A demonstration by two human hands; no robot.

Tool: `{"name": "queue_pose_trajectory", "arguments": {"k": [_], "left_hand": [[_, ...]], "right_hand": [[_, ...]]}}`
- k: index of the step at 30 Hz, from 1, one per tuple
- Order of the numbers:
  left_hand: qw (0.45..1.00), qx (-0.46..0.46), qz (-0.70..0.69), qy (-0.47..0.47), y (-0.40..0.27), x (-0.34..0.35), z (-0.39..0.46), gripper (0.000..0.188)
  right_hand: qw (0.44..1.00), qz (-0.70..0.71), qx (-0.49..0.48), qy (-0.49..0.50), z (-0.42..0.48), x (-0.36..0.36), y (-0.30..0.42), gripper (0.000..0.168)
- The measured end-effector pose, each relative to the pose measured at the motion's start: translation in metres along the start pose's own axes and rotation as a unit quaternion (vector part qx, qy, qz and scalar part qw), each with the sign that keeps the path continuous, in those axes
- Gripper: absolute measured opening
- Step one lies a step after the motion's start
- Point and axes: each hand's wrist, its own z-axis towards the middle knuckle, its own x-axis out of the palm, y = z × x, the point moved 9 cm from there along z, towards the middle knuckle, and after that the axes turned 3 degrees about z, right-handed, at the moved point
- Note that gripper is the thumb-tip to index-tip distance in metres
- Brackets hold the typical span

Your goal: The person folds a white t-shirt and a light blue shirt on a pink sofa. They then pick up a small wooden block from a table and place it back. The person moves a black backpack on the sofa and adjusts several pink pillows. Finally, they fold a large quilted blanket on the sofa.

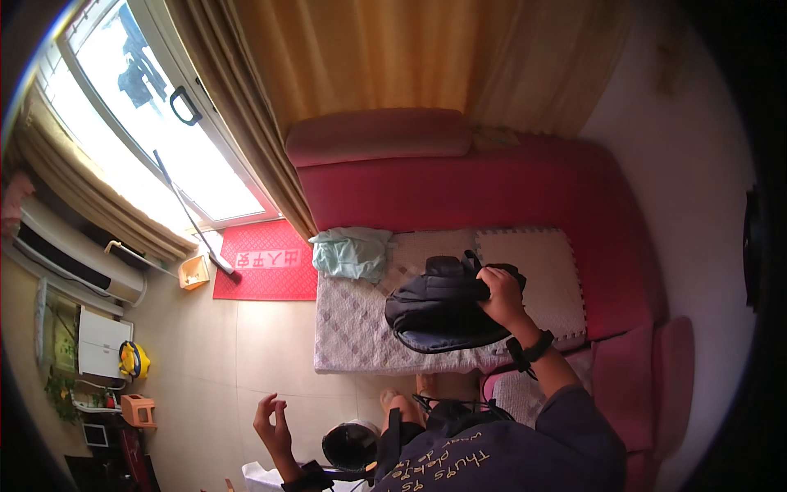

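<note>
A black backpack [442,301] rests on the quilted cover [350,338] of a red sofa's seat. My right hand [504,295] grips it near its right end, the fingers wrapped over the dark fabric. A pale foam mat [541,277] with toothed edges lies beneath and to the right of the bag. Away to the lower left, my left hand [274,424] hangs in the air over the floor with its fingers slightly bent and apart, holding nothing. Both wrists wear black bands.
A crumpled light-green cloth [353,252] lies on the seat's left corner. Near my left hand stands a black-lined bin [350,444]. A red doormat [264,261] bears writing; a broom [193,215] and dustpan [193,272] stand by the glass door. An orange stool [139,411] is far left.
</note>
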Motion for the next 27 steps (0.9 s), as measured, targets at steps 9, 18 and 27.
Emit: {"name": "queue_pose_trajectory", "arguments": {"k": [9, 18, 27], "left_hand": [[0.995, -0.063, -0.020, 0.078, 0.061, 0.061, 0.093, 0.009], [0.968, -0.174, 0.079, 0.163, 0.117, 0.056, 0.104, 0.025], [0.964, -0.139, 0.069, 0.216, 0.117, 0.078, 0.130, 0.025]], "right_hand": [[0.997, 0.034, 0.041, 0.053, 0.137, 0.101, -0.121, 0.033], [0.961, 0.032, 0.262, 0.082, 0.228, 0.185, -0.247, 0.055], [0.988, -0.005, 0.122, -0.095, 0.192, 0.207, -0.169, 0.023]]}}
